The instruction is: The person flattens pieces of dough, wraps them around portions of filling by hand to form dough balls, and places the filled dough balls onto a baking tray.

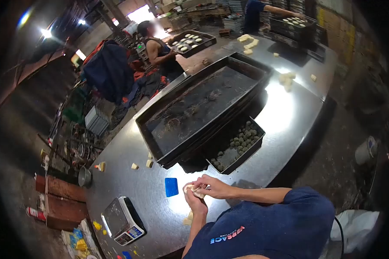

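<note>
1. Dough [188, 188] mid-shaping by the look of it: edge uneven, not a finished round. Whether filled, can't tell.
2. Done: white pieces sit in rows on a co-worker's tray [212, 42]; who shaped them, can't tell.
3. Left, apparently: loose chunks [135, 165] on the surface [155, 211], dark balls [246, 139] in the small tray [246, 154].
4. Dough lies in the left hand [197, 204], which is cupped round it; right hand [215, 186] has fingers closed on its near side, seemingly pinching.
5. Blue scraper [171, 187] just beside, untouched.
</note>
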{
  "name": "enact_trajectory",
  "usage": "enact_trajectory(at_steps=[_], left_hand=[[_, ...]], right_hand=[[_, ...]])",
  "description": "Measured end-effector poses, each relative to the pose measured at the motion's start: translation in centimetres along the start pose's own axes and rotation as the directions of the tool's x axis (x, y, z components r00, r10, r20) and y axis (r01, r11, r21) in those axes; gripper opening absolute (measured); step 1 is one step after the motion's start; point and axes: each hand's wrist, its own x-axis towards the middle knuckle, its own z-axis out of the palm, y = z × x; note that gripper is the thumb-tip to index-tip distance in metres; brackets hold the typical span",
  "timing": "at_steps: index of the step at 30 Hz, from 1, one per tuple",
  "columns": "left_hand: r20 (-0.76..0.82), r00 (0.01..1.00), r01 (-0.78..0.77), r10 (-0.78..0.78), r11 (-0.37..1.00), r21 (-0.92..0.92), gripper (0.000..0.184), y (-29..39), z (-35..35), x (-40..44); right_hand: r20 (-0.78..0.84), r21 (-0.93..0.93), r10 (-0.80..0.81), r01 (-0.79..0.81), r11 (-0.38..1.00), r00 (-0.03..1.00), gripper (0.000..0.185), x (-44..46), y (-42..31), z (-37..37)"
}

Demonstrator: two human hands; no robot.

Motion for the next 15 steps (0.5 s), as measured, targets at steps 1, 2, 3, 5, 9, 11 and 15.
enact_trajectory(at_steps=[1, 2, 3, 5, 9, 11, 15], left_hand=[[-0.049, 0.999, -0.003, 0.002, 1.000, -0.006, 0.024, 0.7, 0.7, 0.0], [-0.091, 0.993, 0.062, -0.070, 0.994, -0.089, 0.022, 0.8, 0.2, 0.4], [-0.161, 0.976, 0.130, -0.143, 0.987, -0.092, 0.019, 1.3, 0.2, 0.7], [-0.156, 0.971, 0.174, -0.182, 0.983, -0.064, 0.017, 0.7, -0.7, 0.8], [0.030, 0.990, 0.140, -0.140, 0.990, -0.018, 0.020, 0.8, -0.6, -0.5], [0.169, 0.985, 0.041, -0.042, 0.999, 0.007, 0.024, 0.6, -1.0, -0.8], [0.484, 0.875, -0.082, -0.004, 0.984, 0.157, 0.043, 3.9, 0.0, -2.2]], right_hand=[[0.035, 0.023, 0.005, -0.006, 1.000, 0.999, 0.034, -0.3, -0.7, 0.2], [0.057, -0.044, -0.090, 0.092, 0.995, 0.994, 0.045, -0.8, -0.3, 0.6], [0.026, -0.008, -0.200, 0.201, 0.980, 0.979, 0.048, -1.1, 0.1, 1.3], [-0.108, -0.182, -0.333, 0.310, 0.933, 0.937, 0.040, -1.9, 0.8, 2.5], [-0.222, -0.031, -0.126, 0.123, 0.992, 0.967, 0.017, -2.7, -0.3, 2.3], [-0.245, -0.105, -0.107, 0.083, 0.991, 0.964, 0.020, -2.9, -0.3, 2.1], [-0.257, 0.268, 0.169, -0.098, 0.958, 0.952, 0.035, -2.7, -0.4, 2.1]])
